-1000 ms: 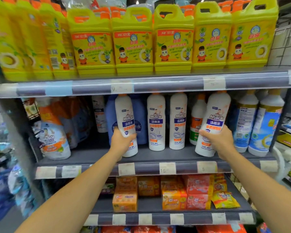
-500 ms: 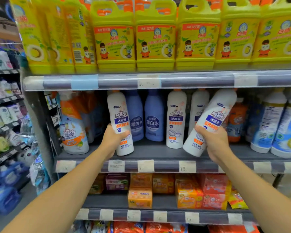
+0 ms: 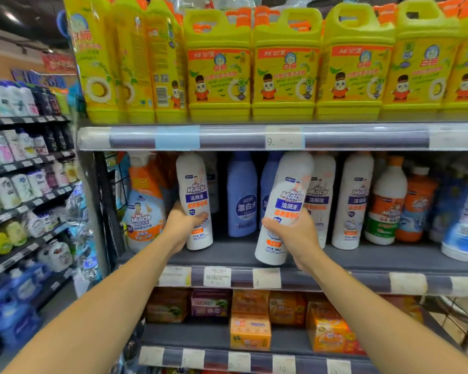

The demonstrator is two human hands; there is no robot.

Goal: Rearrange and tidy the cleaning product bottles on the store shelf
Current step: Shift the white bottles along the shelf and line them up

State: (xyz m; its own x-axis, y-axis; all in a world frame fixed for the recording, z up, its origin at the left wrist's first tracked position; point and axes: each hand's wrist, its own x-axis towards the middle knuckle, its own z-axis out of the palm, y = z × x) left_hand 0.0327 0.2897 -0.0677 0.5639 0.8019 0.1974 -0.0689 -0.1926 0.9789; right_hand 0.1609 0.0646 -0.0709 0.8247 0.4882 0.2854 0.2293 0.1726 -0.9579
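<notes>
My left hand (image 3: 183,225) grips a white Mr Muscle bottle (image 3: 195,184) that stands upright at the left of the middle shelf (image 3: 362,261). My right hand (image 3: 295,236) holds a second white Mr Muscle bottle (image 3: 287,195), tilted to the right and lifted at the shelf's front edge. Behind them stand two blue bleach bottles (image 3: 242,195). Two more white Mr Muscle bottles (image 3: 353,201) stand to the right of the tilted one.
An orange spray bottle (image 3: 143,209) stands at the shelf's far left. Orange-capped and blue-labelled bottles (image 3: 387,203) fill the right. Yellow detergent jugs (image 3: 284,66) line the top shelf. Soap boxes (image 3: 250,330) lie on the lower shelf. Another aisle's shelves (image 3: 25,171) stand at left.
My right hand has carried its bottle leftwards along the shelf front, to just right of the left-hand bottle. The left hand keeps its bottle upright in place. The camera has turned left.
</notes>
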